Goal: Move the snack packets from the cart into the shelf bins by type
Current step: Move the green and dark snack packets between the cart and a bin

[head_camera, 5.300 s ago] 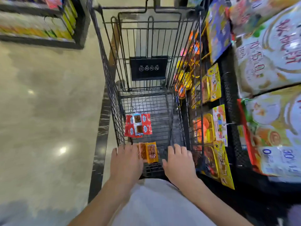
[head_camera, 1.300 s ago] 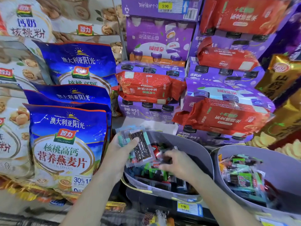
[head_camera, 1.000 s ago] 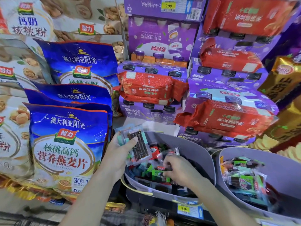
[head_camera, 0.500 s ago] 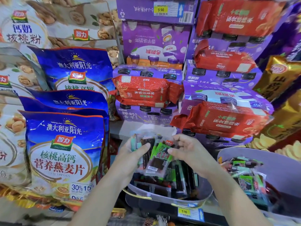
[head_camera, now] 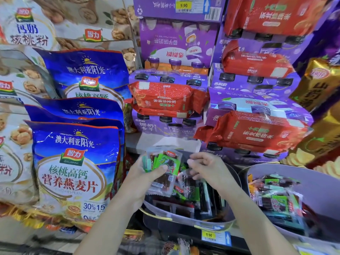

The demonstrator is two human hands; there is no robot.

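Green snack packets [head_camera: 166,163] gripped by left hand [head_camera: 142,174] — right hand [head_camera: 209,168] curled, hold unclear.

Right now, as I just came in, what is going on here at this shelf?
A person is sorting snacks in a store. The left hand grips a bunch of snack packets above the left grey bin. The right hand is beside them with curled fingers; whether it pinches anything is unclear. Both that bin and the right grey bin already hold packets.
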